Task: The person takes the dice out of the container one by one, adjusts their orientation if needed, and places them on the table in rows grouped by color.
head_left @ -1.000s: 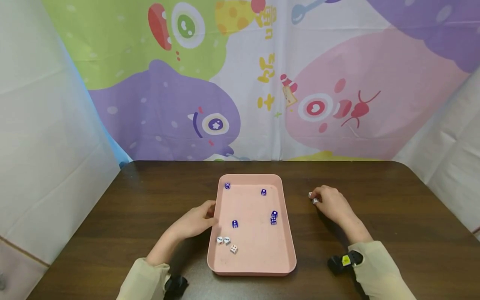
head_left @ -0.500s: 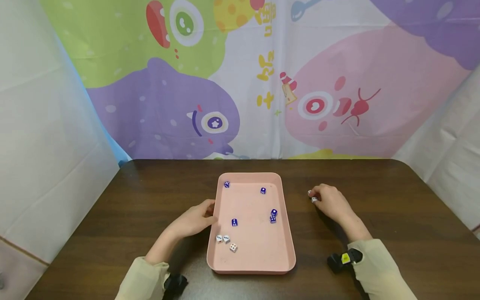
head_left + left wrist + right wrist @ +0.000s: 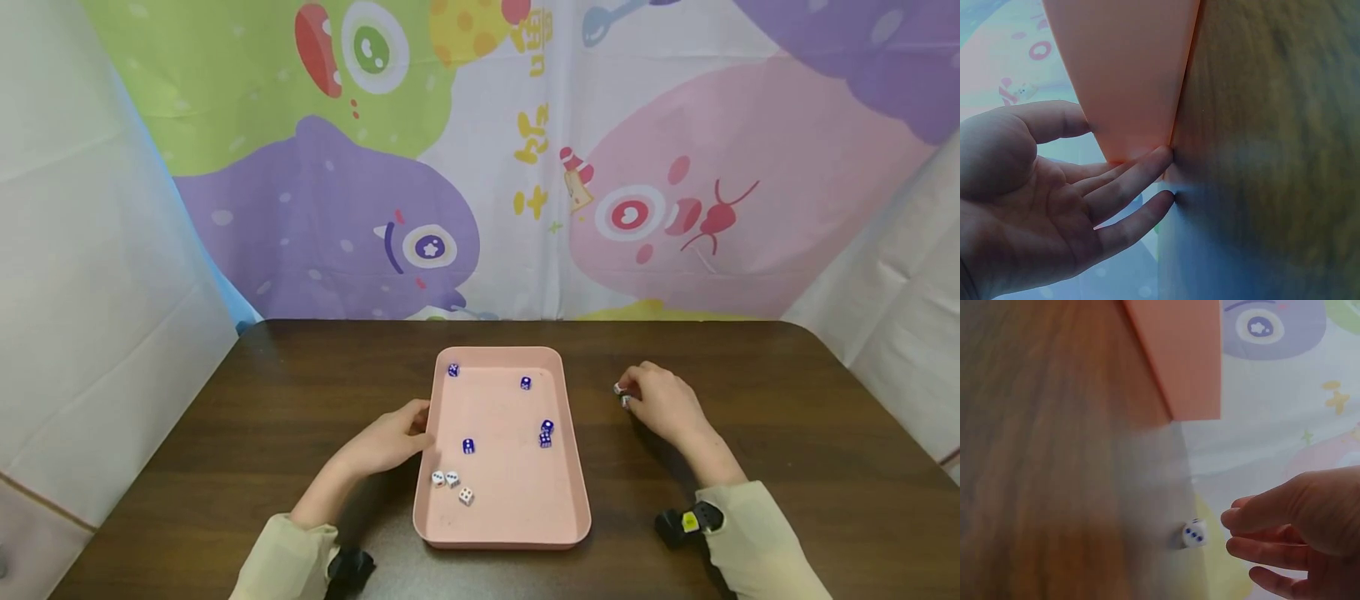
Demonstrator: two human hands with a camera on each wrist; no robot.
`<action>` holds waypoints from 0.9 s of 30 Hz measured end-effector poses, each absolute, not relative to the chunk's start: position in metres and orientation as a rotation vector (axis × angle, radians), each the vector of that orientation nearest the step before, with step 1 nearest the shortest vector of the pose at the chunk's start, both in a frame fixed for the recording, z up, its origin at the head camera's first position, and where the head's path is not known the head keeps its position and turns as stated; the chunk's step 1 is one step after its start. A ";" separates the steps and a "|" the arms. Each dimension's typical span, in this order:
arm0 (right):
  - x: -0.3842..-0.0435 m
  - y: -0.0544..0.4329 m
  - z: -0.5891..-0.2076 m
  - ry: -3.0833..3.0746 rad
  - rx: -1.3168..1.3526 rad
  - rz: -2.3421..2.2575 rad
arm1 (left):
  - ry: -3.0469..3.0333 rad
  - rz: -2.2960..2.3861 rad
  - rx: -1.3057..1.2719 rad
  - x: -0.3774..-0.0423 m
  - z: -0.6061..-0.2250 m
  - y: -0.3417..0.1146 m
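Note:
My left hand (image 3: 386,437) holds the left side of the pink tray (image 3: 525,525). In the left wrist view, its thumb lies at the rim and its slightly bent fingers reach the wall's lower edge. Right of the tray, my right hand (image 3: 663,404) hovers at two white dice, a farther die (image 3: 618,388) and a nearer die (image 3: 626,402). The right wrist view shows a white die (image 3: 1194,535) with blue pips on the table, a small gap below the loosely bent fingers. The other die cannot be made out there.
Three white dice (image 3: 452,479) lie in the tray's front left part. Several blue dice are spread through it, among them one blue die (image 3: 468,447) at mid-left. The brown table (image 3: 300,358) ends at a cartoon-printed curtain (image 3: 510,275).
My right hand has lifted slightly and shifted a little left at the two white dice. The left hand, tray and dice inside it have kept their places; the head view wavers slightly.

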State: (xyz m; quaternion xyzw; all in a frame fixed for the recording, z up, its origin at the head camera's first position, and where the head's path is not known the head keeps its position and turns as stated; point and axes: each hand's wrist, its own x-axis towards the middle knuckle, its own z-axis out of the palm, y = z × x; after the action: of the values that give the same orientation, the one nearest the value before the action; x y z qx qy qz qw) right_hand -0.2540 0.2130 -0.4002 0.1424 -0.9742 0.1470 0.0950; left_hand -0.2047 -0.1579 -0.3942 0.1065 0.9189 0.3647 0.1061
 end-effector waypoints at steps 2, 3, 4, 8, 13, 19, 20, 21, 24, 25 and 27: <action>-0.252 0.211 -0.397 -2.855 0.431 0.429 | 2.710 1.069 0.325 -0.205 -0.394 -0.158; -0.251 0.210 -0.396 -2.838 0.435 0.427 | 2.711 1.066 0.331 -0.204 -0.394 -0.158; -0.250 0.209 -0.395 -2.825 0.437 0.425 | 2.714 1.061 0.331 -0.204 -0.394 -0.158; -0.246 0.204 -0.390 -2.795 0.449 0.424 | 2.712 1.055 0.331 -0.204 -0.394 -0.158; -0.241 0.198 -0.384 -2.767 0.476 0.406 | 2.699 1.065 0.329 -0.203 -0.395 -0.158; -0.235 0.190 -0.376 -2.690 0.519 0.400 | 2.695 1.076 0.332 -0.203 -0.396 -0.159; -0.234 0.188 -0.375 -2.680 0.527 0.401 | 2.696 1.076 0.334 -0.203 -0.396 -0.159; -0.233 0.187 -0.373 -2.672 0.535 0.403 | 2.698 1.075 0.337 -0.203 -0.396 -0.159; -0.230 0.182 -0.370 -2.649 0.559 0.405 | 2.701 1.077 0.340 -0.203 -0.395 -0.158; -0.229 0.181 -0.368 -2.640 0.569 0.406 | 2.702 1.077 0.340 -0.203 -0.395 -0.159; -0.227 0.177 -0.365 -2.624 0.586 0.405 | 2.704 1.081 0.338 -0.203 -0.394 -0.159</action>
State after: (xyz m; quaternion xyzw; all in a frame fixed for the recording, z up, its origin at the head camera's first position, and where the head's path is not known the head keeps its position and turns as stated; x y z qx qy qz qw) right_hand -0.2271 0.1768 -0.3652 0.2108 -0.9436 0.1458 0.2098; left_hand -0.2029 -0.1588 -0.3945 0.1148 0.9173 0.3667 0.1049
